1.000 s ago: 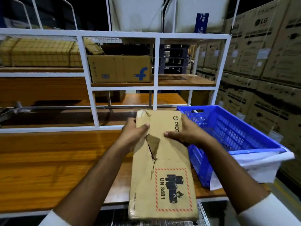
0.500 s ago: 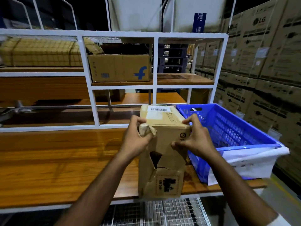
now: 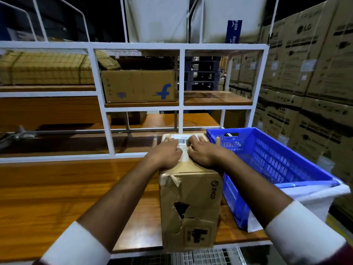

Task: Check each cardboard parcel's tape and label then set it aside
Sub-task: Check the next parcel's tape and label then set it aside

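Note:
A tall cardboard parcel (image 3: 193,194) marked PICO stands upright on the wooden table (image 3: 76,188), close to its front edge. Its near face has a torn hole (image 3: 181,209), a hazard sticker low down and peeling tape (image 3: 172,179) at the top left corner. A white barcode label (image 3: 183,140) lies on the top face. My left hand (image 3: 166,153) and my right hand (image 3: 204,153) rest side by side on that top face, fingers laid over the label and reaching toward the far edge. They hide most of the label.
A blue plastic crate (image 3: 267,159) stands right against the parcel's right side. Behind is a white metal rack (image 3: 181,83) holding a brown box with a blue logo (image 3: 137,87). Stacked large cartons (image 3: 315,73) form a wall at the right.
The parcel went from lying tilted toward me in both hands to standing upright on the table. My hands moved from its sides to the top face over the label.

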